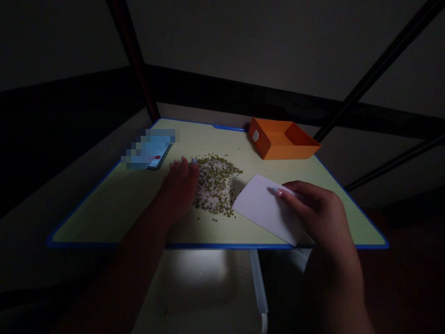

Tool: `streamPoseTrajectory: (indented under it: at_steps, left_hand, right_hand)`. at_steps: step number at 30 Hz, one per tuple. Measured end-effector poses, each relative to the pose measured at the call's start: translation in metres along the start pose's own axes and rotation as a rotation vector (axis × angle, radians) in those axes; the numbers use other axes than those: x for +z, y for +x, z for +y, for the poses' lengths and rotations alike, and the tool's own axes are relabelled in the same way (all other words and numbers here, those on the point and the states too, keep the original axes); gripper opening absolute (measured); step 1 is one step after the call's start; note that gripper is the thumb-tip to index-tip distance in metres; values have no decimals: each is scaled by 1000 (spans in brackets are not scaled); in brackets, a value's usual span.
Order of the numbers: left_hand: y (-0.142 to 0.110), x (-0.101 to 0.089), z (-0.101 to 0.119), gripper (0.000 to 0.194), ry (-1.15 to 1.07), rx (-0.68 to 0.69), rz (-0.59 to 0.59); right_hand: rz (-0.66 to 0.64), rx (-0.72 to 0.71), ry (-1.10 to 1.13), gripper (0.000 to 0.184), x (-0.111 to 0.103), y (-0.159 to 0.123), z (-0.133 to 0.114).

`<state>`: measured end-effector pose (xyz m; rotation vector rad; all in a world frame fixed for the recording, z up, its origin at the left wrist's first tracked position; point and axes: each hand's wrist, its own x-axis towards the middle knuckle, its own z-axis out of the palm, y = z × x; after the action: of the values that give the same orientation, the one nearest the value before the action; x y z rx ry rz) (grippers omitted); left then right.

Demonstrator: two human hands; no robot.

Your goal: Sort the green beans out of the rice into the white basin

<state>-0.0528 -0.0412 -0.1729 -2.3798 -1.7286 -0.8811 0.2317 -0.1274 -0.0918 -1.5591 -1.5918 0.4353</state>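
Observation:
A pile of green beans mixed with small white grains like rice (215,183) lies on the middle of the table (114,211). My left hand (179,188) rests on its edge against the pile's left side, fingers stretched out and palm turned toward the beans. To the right of the pile, my right hand (318,206) grips a flat white scraper (266,204) with the thumb on top. The scraper is tilted, its left edge close to the pile's right side. The right fingers beneath it are mostly hidden.
An orange open tray (283,139) stands at the back right of the table. A phone (160,155), partly blurred, lies at the back left. Below the table's blue front edge is a pale plastic bin (198,283). A few loose beans lie around the pile.

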Motion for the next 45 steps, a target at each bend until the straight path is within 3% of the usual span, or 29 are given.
streamPoseTrajectory:
  at_steps: [11, 17, 27, 45]
  left_hand:
    - [0, 2, -3, 57, -37, -23, -40]
    - [0, 0, -2, 58, -41, -51, -49]
    - [2, -1, 0, 58, -40, -53, -42]
    - [3, 2, 1, 62, -53, -91, -15]
  right_hand:
    - [-117, -5, 67, 19, 8, -3, -5]
    - [-71, 11, 55, 20, -3, -4, -6]
    - [-178, 50, 56, 24, -8, -9, -5]
    - [-149, 43, 60, 24, -7, -8, -6]
